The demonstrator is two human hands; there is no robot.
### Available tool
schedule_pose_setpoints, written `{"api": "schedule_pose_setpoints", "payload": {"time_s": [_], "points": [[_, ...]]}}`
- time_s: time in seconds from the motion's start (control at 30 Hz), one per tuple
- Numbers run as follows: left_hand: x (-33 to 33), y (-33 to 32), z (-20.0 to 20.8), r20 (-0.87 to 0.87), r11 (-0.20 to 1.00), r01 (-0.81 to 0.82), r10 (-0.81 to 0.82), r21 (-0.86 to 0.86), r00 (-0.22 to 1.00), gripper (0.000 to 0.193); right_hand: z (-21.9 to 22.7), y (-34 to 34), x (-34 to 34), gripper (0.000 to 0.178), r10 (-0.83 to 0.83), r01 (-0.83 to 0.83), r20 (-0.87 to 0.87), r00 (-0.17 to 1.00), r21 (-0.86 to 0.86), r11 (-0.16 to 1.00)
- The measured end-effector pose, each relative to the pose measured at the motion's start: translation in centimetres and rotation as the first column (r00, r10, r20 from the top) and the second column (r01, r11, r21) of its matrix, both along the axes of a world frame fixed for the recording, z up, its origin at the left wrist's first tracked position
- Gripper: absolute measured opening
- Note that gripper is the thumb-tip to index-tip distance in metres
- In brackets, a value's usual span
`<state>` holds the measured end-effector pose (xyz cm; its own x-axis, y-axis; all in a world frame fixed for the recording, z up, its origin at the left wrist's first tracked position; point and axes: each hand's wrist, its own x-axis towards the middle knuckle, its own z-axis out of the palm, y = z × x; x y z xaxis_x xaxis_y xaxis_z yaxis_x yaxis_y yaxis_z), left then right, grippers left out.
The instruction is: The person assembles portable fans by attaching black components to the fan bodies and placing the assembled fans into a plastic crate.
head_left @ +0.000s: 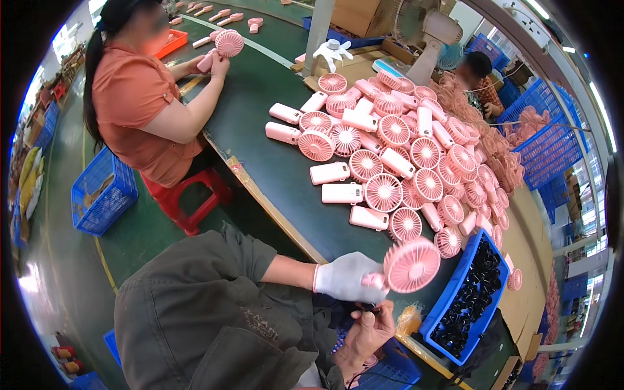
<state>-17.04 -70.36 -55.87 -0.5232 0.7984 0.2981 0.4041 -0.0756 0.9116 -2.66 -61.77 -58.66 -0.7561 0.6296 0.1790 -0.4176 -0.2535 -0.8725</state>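
Observation:
My left hand (350, 278), in a white glove, is closed around the handle of a pink handheld fan (412, 265), whose round head points to the right. Just below it, my bare right hand (369, 333) pinches a small black part (368, 307) against the lower end of the fan's handle. Fingers partly hide that part, so its exact shape and whether it is attached cannot be made out. Beside my hands on the right stands a blue tray (426, 328) full of small black pieces (473, 286).
A large heap of pink handheld fans (393, 130) covers the dark green table (273, 188). At the left a co-worker in orange (140, 107) holds another pink fan (229, 43). A red stool (188, 201), a blue crate (104, 192) and a large standing fan (426, 39) are nearby.

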Motion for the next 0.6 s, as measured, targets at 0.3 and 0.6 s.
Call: {"api": "schedule_pose_setpoints", "payload": {"time_s": [0.3, 0.6], "points": [[0.1, -1.6, 0.3, -0.418, 0.981, -0.058, -0.025, -0.186, 0.908, 0.051, -0.8, -1.2, -0.6, 0.011, -0.123, 0.130, 0.096, 0.988, -0.071, 0.989], [0.8, -1.1, -1.7, -0.240, 0.961, -0.170, 0.117, -0.216, 0.964, 0.034, -2.3, 0.5, 0.8, 0.029, -0.122, 0.123, 0.012, 0.992, -0.096, 0.988]]}}
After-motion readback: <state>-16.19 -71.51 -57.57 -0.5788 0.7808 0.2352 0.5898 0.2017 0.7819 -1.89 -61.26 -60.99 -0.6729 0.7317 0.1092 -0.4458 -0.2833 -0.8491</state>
